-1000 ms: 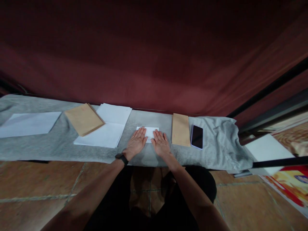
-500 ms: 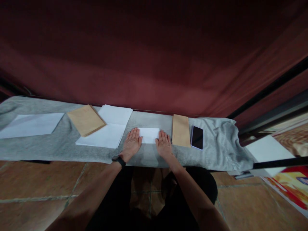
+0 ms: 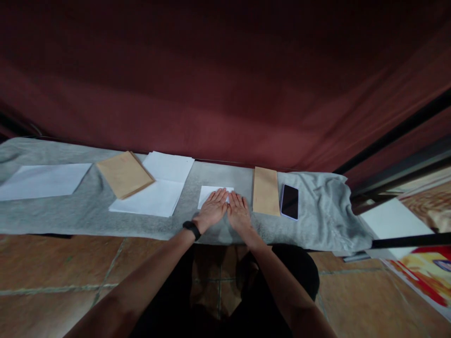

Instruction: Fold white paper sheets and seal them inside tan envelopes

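White paper, a small rectangle (image 3: 204, 194), lies flat on the grey cloth (image 3: 88, 213) before the person, its left end and far edge showing and the remainder mostly covered by hands. The left hand (image 3: 213, 210) is palm down over its middle, fingers straight and close together, pointing away and slightly to the right. The right hand (image 3: 239, 213) is palm down at its right end, fingers stretched out with slight gaps between them. The two hands nearly meet at the index fingers; whether they touch I cannot tell. Neither is curled around anything. A black wristband (image 3: 192, 228) circles the left wrist.

Just right of the right hand is a brown paper piece (image 3: 267, 192), with a phone (image 3: 290, 202) beside it, screen dark. Left of the hands, white sheets (image 3: 167, 170) lie partly under a brown paper stack (image 3: 125, 176); farther left is another white sheet (image 3: 45, 181). Dark red fabric (image 3: 211, 94) hangs behind.
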Demonstrator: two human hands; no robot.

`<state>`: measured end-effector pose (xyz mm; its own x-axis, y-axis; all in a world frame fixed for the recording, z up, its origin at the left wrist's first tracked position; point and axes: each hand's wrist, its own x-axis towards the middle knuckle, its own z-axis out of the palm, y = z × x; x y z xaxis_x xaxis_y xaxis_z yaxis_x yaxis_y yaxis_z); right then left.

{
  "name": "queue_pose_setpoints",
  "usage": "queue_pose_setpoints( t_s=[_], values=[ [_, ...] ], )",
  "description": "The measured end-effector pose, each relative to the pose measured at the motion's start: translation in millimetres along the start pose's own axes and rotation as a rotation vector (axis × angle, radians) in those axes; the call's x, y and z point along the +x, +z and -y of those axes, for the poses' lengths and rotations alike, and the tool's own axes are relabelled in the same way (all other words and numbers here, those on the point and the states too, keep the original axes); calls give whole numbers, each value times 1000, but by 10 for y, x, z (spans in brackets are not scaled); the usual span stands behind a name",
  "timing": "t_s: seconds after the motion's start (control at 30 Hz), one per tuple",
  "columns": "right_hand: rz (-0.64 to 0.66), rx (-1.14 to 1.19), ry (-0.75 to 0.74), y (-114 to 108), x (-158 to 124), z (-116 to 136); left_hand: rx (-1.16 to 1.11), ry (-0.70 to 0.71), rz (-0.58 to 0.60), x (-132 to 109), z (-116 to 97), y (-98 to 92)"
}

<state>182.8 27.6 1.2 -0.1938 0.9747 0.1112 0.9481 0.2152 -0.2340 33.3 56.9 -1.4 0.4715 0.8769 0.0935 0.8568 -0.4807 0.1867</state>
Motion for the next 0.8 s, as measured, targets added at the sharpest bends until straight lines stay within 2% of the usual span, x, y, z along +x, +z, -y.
queue_pose_setpoints(
  t_s=[0.17,0.33,0.67,0.8],
  values=[
    [-23,15,4,24,21,-35,-6,6,-14,132,-2,6],
    [-48,16,24,29,53,-87,6,-29,-40,154,-1,3],
    [-59,28,52,-10,73,-97,49,-206,-94,-68,277,-47],
    [-57,46,-13,-27,122,-81,50,-272,-92,-171,331,-86]
  ],
)
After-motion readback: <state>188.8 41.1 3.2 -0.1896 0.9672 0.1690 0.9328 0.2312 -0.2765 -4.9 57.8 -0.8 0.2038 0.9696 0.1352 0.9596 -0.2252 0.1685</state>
